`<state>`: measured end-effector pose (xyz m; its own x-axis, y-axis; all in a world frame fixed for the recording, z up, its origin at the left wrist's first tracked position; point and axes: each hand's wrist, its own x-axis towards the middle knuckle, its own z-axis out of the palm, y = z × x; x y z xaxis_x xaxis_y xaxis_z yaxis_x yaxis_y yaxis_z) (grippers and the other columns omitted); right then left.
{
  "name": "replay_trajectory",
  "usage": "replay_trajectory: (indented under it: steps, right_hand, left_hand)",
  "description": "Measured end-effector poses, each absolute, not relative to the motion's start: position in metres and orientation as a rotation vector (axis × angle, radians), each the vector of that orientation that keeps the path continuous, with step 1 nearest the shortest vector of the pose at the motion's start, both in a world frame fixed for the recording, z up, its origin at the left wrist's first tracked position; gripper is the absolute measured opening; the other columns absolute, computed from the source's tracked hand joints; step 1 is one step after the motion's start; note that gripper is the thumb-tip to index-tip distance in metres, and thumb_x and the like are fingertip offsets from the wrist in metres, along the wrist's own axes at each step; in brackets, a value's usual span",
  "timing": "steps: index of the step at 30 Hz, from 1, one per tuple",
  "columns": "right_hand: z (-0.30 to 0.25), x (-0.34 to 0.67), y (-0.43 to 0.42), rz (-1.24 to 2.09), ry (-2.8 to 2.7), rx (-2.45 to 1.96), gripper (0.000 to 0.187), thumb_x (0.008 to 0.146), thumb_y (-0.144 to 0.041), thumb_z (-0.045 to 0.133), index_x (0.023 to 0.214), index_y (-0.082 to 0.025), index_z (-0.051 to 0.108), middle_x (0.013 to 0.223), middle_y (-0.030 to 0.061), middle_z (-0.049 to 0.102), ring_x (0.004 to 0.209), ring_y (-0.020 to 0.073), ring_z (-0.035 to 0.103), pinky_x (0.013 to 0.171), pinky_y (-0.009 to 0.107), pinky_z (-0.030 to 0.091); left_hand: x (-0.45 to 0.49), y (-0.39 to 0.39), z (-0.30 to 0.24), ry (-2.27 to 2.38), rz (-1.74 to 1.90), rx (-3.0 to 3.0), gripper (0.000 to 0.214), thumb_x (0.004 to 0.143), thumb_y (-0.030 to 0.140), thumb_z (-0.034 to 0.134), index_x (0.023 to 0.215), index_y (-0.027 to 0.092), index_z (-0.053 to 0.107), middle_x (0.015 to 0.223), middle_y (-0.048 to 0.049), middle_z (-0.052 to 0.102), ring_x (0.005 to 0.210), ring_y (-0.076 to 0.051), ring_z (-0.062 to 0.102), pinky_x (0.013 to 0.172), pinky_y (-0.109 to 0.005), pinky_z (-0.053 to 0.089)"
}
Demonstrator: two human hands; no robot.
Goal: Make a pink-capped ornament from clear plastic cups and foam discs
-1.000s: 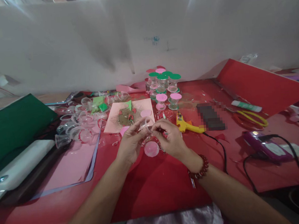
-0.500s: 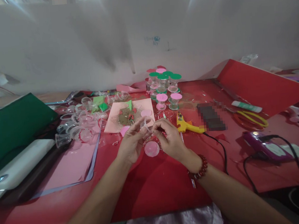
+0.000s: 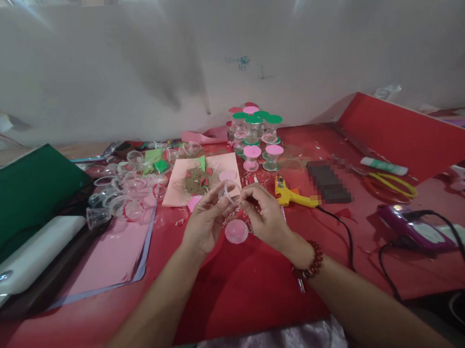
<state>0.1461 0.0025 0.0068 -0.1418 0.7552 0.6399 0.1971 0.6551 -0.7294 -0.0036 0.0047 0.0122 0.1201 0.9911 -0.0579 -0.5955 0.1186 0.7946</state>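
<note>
At 12 o'clock, above the red counter point(image 3: 246, 296), my left grip point(image 3: 204, 222) grasps 1 clear, round plastic cup point(image 3: 226, 191), my right grip point(image 3: 264, 210) pinching its edge; 1 pale pink, round piece point(image 3: 236, 231) sits at 6 o'clock from it.

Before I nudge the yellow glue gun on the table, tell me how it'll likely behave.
The yellow glue gun is probably stiff, judging by its solid-looking body. Its black cord may tug or drag if it shifts. Lying on the red tabletop with its handle jutting out, it seems likelier to slide or pivot than roll.
</note>
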Motion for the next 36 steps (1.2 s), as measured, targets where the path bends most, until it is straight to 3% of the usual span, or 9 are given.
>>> replay_trajectory:
  steps: [8, 17, 24, 31, 36]
  right_hand:
    - [0.01, 0.146, 0.002, 0.669, -1.645, -0.745, 0.011, 0.091, -0.016, 0.051, 0.082, -0.021, 0.051, 0.08, 0.0012, 0.054, 0.073, 0.0144, 0.051, 0.066, 0.027, 0.042]
    - [0.011, 0.146, 0.002, 0.89, -1.521, -0.741, 0.012, 0.092, -0.028, 0.053, 0.083, -0.021, 0.05, 0.076, 0.0, 0.05, 0.064, 0.0129, 0.048, 0.059, 0.026, 0.042]
    - [0.013, 0.146, 0.002, 1.068, -1.423, -0.714, 0.02, 0.091, -0.037, 0.057, 0.081, -0.022, 0.048, 0.081, 0.0005, 0.056, 0.058, 0.0098, 0.048, 0.054, 0.024, 0.043]
    - [0.007, 0.143, 0.007, 1.269, -1.202, -0.68, 0.02, 0.087, -0.036, 0.064, 0.08, -0.022, 0.052, 0.068, -0.0046, 0.052, 0.055, 0.0078, 0.046, 0.053, 0.02, 0.042]
    - [0.01, 0.148, 0.012, 1.461, -0.954, -0.638, 0.026, 0.08, -0.038, 0.07, 0.078, -0.022, 0.05, 0.071, -0.0047, 0.059, 0.053, 0.0067, 0.05, 0.049, 0.019, 0.041]
  left_hand:
    - [-0.004, 0.004, 0.013, 0.698, 1.304, 0.704, 0.033, 0.07, 0.014, 0.079, 0.101, 0.025, 0.074, 0.115, -0.0012, 0.071, 0.091, -0.013, 0.068, 0.079, -0.023, 0.056]
    - [-0.005, 0.006, 0.013, 0.668, 1.324, 0.708, 0.035, 0.067, 0.014, 0.081, 0.1, 0.024, 0.074, 0.112, -0.0014, 0.072, 0.096, -0.015, 0.067, 0.08, -0.025, 0.057]
    - [-0.005, 0.005, 0.014, 0.677, 1.321, 0.676, 0.034, 0.069, 0.013, 0.079, 0.101, 0.022, 0.074, 0.111, -0.0022, 0.073, 0.091, -0.016, 0.07, 0.082, -0.027, 0.057]
    - [-0.006, 0.008, 0.01, 0.656, 1.323, 0.688, 0.035, 0.07, 0.01, 0.077, 0.103, 0.023, 0.073, 0.113, -0.0028, 0.072, 0.093, -0.017, 0.07, 0.081, -0.027, 0.057]
    - [-0.007, 0.008, 0.008, 0.676, 1.321, 0.666, 0.034, 0.072, 0.009, 0.075, 0.103, 0.022, 0.074, 0.112, -0.0032, 0.073, 0.092, -0.018, 0.071, 0.082, -0.029, 0.059]
